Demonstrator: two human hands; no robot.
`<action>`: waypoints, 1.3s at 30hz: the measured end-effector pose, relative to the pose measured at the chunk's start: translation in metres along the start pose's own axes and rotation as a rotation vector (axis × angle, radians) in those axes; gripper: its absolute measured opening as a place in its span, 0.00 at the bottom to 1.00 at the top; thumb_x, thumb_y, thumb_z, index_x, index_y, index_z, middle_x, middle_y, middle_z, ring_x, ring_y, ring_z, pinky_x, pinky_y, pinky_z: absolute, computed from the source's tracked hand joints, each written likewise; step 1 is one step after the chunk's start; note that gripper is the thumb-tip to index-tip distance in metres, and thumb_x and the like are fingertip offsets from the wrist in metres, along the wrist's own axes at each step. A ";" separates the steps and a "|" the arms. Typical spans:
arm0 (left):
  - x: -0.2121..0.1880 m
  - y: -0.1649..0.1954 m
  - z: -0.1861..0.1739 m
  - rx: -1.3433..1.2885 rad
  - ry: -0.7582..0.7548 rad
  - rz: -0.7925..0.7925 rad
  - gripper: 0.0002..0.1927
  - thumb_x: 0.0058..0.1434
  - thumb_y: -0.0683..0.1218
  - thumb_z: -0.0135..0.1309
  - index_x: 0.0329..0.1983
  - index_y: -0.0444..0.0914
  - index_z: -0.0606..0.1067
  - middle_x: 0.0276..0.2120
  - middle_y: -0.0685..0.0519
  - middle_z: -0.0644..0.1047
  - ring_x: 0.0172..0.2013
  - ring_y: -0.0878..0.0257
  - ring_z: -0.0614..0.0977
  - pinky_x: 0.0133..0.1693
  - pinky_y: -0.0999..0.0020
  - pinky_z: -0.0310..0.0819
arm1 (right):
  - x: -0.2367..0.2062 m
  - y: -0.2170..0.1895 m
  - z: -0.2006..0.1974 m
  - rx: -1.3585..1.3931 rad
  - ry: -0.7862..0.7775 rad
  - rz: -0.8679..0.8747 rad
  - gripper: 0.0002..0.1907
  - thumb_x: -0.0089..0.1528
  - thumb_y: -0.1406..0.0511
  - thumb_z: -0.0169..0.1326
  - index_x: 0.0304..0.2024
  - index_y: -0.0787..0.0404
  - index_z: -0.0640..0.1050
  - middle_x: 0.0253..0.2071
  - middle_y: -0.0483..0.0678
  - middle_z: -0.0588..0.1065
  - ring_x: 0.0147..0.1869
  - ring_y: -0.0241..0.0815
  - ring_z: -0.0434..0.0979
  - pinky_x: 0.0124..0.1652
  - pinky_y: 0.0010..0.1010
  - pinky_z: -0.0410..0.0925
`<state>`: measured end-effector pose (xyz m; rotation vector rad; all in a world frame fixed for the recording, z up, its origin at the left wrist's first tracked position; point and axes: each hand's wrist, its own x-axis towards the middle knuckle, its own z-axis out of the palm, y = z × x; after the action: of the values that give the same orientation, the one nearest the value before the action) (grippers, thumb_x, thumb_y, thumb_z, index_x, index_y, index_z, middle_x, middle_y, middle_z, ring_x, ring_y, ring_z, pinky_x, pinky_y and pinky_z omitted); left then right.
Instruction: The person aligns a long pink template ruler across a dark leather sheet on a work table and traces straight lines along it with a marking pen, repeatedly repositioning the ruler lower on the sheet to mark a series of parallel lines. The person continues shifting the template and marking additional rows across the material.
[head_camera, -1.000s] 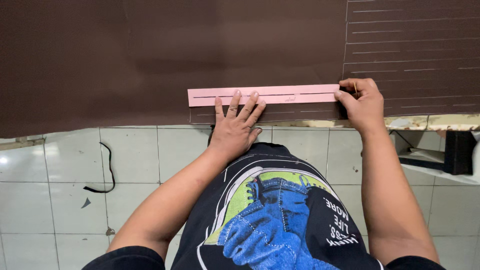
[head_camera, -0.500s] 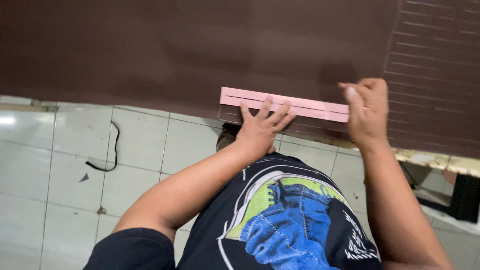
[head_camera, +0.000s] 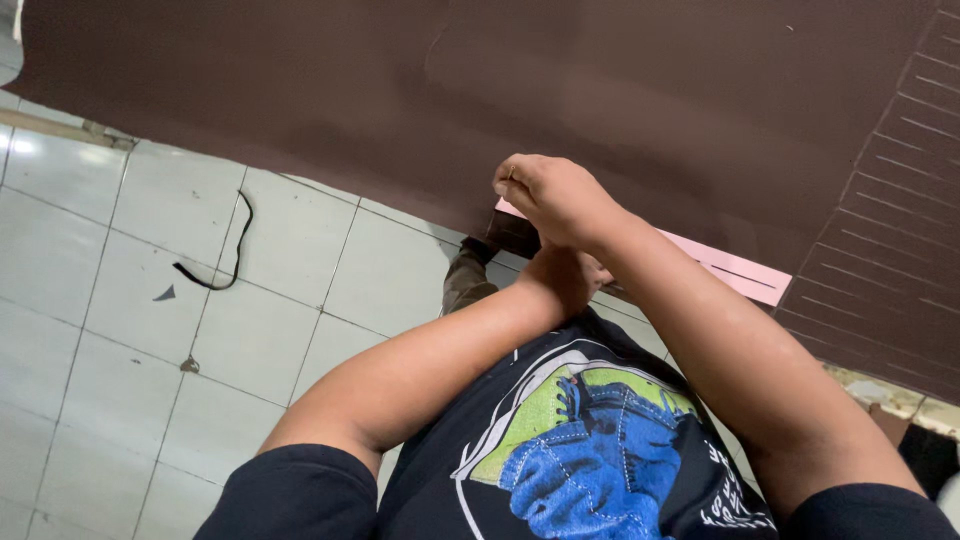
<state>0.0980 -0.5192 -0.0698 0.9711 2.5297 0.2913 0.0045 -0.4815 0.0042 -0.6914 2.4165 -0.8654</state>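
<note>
Brown sheet material is lying flat across the upper part of the view, its near edge running diagonally over a pale tiled floor. On the floor at the far left, a thin black strip is lying curled on a tile, well apart from the person, with a small dark scrap just beside it.

Moving to the centre, the left hand is lying under the right forearm at the near edge of the sheet. Most of it is hidden, so how far it is open and whether it is gripping anything cannot be told.

Above it, the right hand is crossing over the left wrist, fingers curled into a loose fist, knuckles toward the camera. It is sitting at the left end of a pink ruler; the grip itself is concealed, so contact with the ruler cannot be confirmed.

The pink ruler is lying flat on the sheet, near its edge, extending rightward and downward from beneath the right hand. To the right of it, pale parallel lines are showing on the brown surface.
</note>
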 end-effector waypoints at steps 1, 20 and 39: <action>-0.001 -0.001 0.001 -0.027 0.039 0.002 0.26 0.67 0.47 0.40 0.68 0.58 0.68 0.63 0.56 0.73 0.62 0.53 0.73 0.61 0.41 0.62 | 0.003 0.000 0.002 0.007 -0.003 -0.013 0.12 0.68 0.59 0.52 0.46 0.60 0.79 0.42 0.53 0.80 0.47 0.54 0.81 0.45 0.41 0.72; -0.005 -0.001 0.006 0.167 0.053 0.036 0.31 0.68 0.52 0.40 0.75 0.57 0.55 0.74 0.53 0.51 0.71 0.47 0.50 0.52 0.09 0.54 | -0.011 0.014 -0.012 -0.128 0.143 -0.208 0.10 0.67 0.64 0.53 0.46 0.63 0.80 0.44 0.53 0.80 0.47 0.54 0.81 0.46 0.40 0.73; 0.026 0.032 0.001 0.277 0.227 0.083 0.37 0.61 0.48 0.48 0.75 0.47 0.59 0.67 0.44 0.60 0.57 0.32 0.66 0.51 0.20 0.65 | -0.220 0.132 -0.062 0.026 0.495 0.391 0.11 0.67 0.62 0.55 0.49 0.61 0.81 0.43 0.52 0.81 0.46 0.47 0.84 0.46 0.33 0.73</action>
<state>0.1001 -0.4779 -0.0673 1.2095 2.7934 0.0787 0.0967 -0.2344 0.0151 0.0284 2.8223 -0.9813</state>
